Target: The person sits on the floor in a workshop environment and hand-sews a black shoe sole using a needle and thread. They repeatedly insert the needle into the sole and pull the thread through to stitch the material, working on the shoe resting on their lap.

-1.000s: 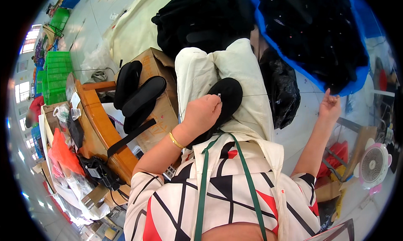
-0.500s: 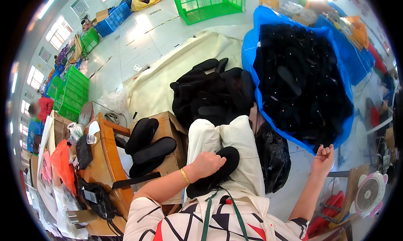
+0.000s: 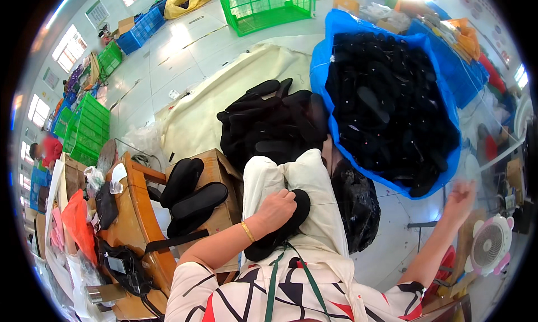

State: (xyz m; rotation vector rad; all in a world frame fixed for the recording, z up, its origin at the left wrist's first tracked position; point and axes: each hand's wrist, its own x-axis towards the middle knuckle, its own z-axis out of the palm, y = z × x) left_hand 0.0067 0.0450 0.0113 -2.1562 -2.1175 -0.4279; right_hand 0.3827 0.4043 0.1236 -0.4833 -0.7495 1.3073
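Note:
My left hand [image 3: 277,207] is closed on a black slipper [image 3: 301,211] that rests across my lap on pale cloth [image 3: 324,215]. A thin thread [image 3: 342,202] runs from the slipper toward my right side. Out there, beyond the lower edge of a blue bag, my right hand [image 3: 462,200] is raised with its fingers drawn together, blurred by motion. It seems to pinch the thread; any needle is too small to see. Several finished-looking black slippers [image 3: 197,203] lie on a cardboard box [image 3: 217,164] at my left.
A blue bag [image 3: 321,78] full of black slippers or soles stands ahead right. A dark heap of slippers [image 3: 269,123] lies beyond my knees on cream sheeting [image 3: 196,112]. At left is a wooden bench [image 3: 134,210]; at right, a small fan [image 3: 491,244].
My right hand has moved outward to the right and slightly up, away from the bag's lower edge. My left hand keeps its hold on the slipper; the whole view has shifted slightly.

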